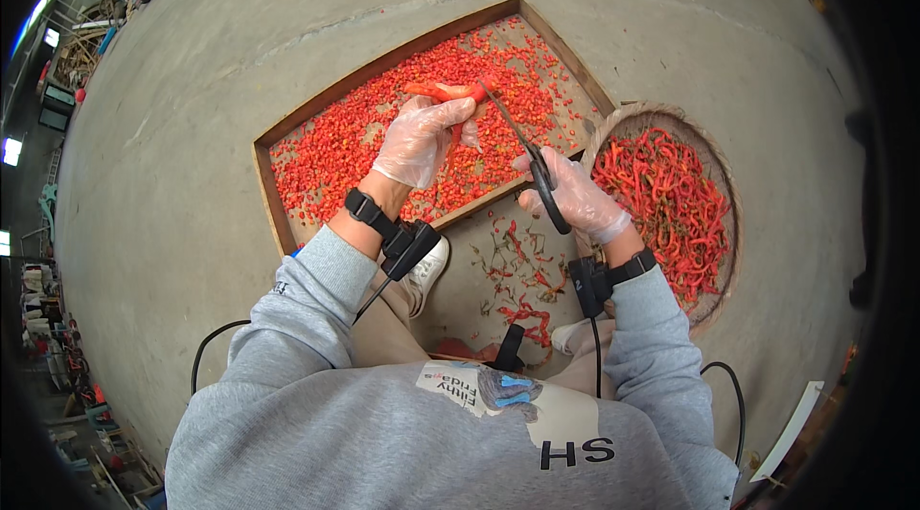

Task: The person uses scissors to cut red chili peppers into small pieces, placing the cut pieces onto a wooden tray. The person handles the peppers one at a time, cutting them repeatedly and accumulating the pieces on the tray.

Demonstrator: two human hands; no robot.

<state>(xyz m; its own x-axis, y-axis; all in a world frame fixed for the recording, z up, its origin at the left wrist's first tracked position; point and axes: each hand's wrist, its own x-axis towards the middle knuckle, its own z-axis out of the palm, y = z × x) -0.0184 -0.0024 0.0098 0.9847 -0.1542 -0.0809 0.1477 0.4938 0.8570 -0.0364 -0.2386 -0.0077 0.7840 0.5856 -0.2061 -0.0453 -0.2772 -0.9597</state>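
Note:
My left hand (424,132), in a clear plastic glove, grips red chili peppers (438,91) above a shallow wooden tray (568,53). Part of the peppers is hidden by my fingers. My right hand (578,197), gloved the same way, holds black-handled scissors (548,194). Their blades reach up and left, and the tips meet the right end of the held peppers. I cannot tell how far apart the blades are. Cut chili pieces (345,143) cover much of the tray bottom beneath my hands.
A round woven basket (734,222) full of whole red chilies (661,201) stands right of the tray. Stems and chili scraps (521,258) lie on the concrete floor (165,222) between my shoes (431,269). Black cables (599,359) run from the wrist devices. Stored goods line the far left.

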